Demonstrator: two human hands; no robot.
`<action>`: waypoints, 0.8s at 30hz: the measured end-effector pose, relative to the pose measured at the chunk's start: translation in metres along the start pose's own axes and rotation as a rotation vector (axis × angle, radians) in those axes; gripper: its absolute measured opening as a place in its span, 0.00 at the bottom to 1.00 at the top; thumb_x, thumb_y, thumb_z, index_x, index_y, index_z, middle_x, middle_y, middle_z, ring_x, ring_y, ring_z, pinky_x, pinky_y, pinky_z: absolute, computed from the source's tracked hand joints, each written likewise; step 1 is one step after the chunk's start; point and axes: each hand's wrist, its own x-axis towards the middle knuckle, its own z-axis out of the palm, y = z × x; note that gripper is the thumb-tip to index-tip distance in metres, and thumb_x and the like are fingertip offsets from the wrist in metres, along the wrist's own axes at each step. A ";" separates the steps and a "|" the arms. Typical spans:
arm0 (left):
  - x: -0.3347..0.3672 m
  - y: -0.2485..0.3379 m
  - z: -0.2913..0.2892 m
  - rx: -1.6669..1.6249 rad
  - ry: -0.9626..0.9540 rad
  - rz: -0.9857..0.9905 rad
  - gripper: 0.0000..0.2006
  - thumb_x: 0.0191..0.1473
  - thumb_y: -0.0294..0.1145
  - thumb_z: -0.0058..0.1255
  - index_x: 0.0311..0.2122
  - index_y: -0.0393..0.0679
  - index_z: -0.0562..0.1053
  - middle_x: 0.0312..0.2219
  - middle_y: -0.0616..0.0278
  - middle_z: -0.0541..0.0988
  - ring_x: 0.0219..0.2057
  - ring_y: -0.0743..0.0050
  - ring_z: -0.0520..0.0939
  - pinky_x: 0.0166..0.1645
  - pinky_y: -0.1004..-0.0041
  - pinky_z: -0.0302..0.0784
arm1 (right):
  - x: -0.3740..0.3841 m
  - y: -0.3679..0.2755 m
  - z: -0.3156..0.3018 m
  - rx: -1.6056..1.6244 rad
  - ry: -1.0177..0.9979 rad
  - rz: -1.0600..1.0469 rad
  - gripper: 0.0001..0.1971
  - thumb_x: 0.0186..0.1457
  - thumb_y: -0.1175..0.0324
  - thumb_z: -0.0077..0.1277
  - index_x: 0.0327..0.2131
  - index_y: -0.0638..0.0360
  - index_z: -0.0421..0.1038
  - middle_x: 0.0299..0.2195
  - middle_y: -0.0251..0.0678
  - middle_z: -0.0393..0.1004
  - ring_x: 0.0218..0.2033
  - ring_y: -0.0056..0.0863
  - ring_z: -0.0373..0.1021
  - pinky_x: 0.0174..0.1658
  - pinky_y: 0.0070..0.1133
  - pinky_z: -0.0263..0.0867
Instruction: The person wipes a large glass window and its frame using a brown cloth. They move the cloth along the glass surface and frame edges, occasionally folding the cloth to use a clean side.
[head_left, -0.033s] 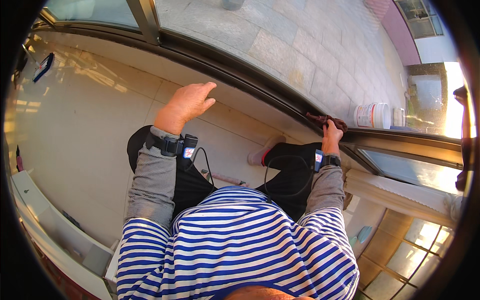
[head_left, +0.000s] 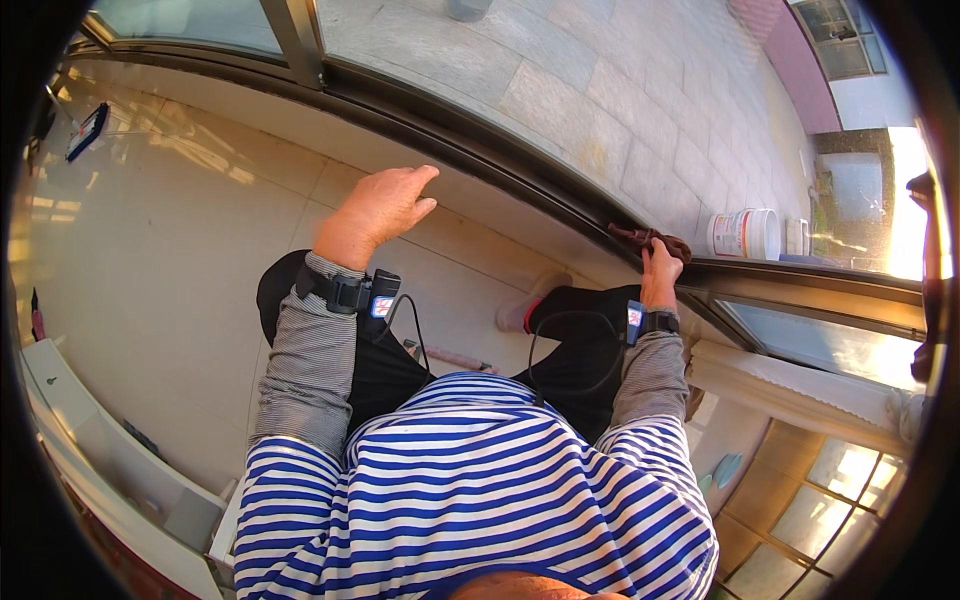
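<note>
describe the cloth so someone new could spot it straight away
Follow the dark window track down rightward to the right hand. The cloth is bunched at its fingers, left of the white bucket. Unlike that pale, rigid bucket, it is crumpled and dark reddish-brown.

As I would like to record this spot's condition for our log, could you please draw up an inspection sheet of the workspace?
Surface: dark window frame crosses the view diagonally; pale tiled floor lies inside it.
Things in use: dark brown cloth, bunched, at the frame.
Clutter: long pinkish item on the floor between the legs; blue-edged mop-like head at far left.
Hands: right hand grips the cloth; left hand is open, nothing seen in it.
Cables: thin black cables loop from both wrist devices toward the lap.
Surroundings: white bucket outside on grey paving; white curtain at right.
</note>
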 end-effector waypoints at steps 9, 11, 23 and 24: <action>-0.017 -0.009 -0.010 0.014 -0.007 0.002 0.22 0.59 0.39 0.56 0.56 0.45 0.70 0.46 0.52 0.81 0.47 0.47 0.81 0.49 0.56 0.79 | -0.137 0.023 0.143 0.021 -0.238 0.030 0.20 0.51 0.82 0.57 0.47 0.61 0.65 0.42 0.42 0.75 0.40 0.35 0.77 0.39 0.31 0.78; -0.022 -0.013 -0.015 0.003 0.015 -0.031 0.21 0.59 0.39 0.56 0.56 0.45 0.70 0.46 0.52 0.82 0.47 0.47 0.81 0.49 0.56 0.79 | -0.171 0.024 0.173 0.041 -0.320 0.030 0.18 0.51 0.82 0.57 0.46 0.64 0.65 0.40 0.43 0.76 0.38 0.34 0.77 0.37 0.27 0.78; -0.046 -0.037 -0.055 -0.168 0.664 -0.180 0.17 0.59 0.37 0.59 0.51 0.45 0.76 0.42 0.57 0.84 0.40 0.50 0.84 0.42 0.60 0.80 | -0.323 0.019 0.325 -0.249 -1.149 -0.033 0.26 0.57 0.51 0.62 0.50 0.61 0.72 0.45 0.36 0.76 0.48 0.27 0.69 0.52 0.32 0.64; -0.046 -0.037 -0.056 -0.176 0.704 -0.177 0.16 0.59 0.37 0.59 0.51 0.46 0.76 0.42 0.57 0.84 0.39 0.50 0.84 0.42 0.61 0.80 | -0.319 0.012 0.311 -0.201 -1.146 0.023 0.29 0.59 0.41 0.57 0.47 0.59 0.72 0.49 0.36 0.74 0.52 0.31 0.68 0.54 0.37 0.62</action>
